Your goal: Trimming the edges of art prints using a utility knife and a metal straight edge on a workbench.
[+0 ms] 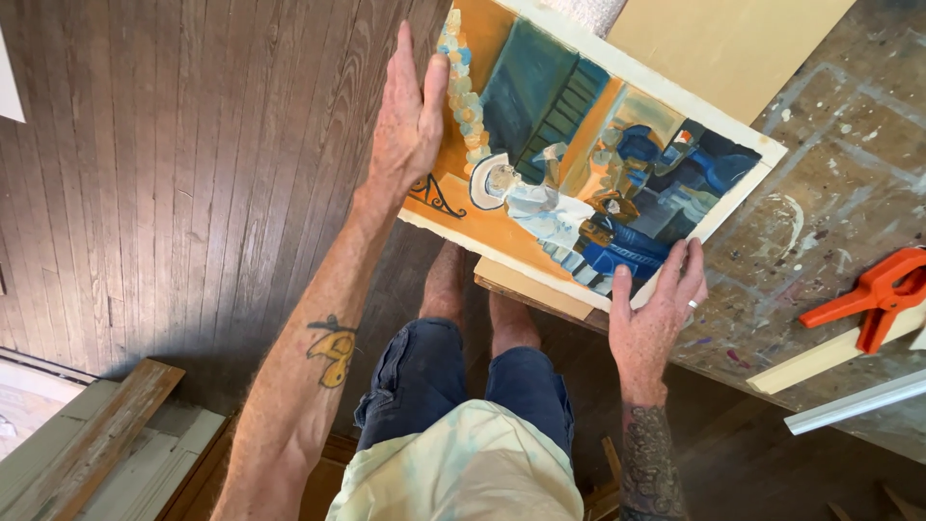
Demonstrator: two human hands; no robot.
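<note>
Painting [579,164] on a sheet of paper, held between two bare hands above the near edge of a paint-spattered table [830,232]; the sheet is partly over the table and partly out past its edge, above the wooden floor [193,174]. Left hand [410,121]: fingers straight and spread flat against the sheet's edge at about 9 o'clock, not clenched. Right hand [656,314]: fingers spread along the edge at about 5 o'clock, a ring on one finger; whether the thumb pinches the paper cannot be told. Step in hand, as judged: lifting or repositioning the sheet by its edges. A next move would call for even support on both sides so the paper does not buckle. Appearance: white uneven border, orange ground, deep blue and teal blocks, a pale figure in a brimmed hat near the centre. A tan board [733,43] lies at 12 o'clock of the sheet; an orange clamp [873,289] lies well apart at 3 o'clock.
</note>
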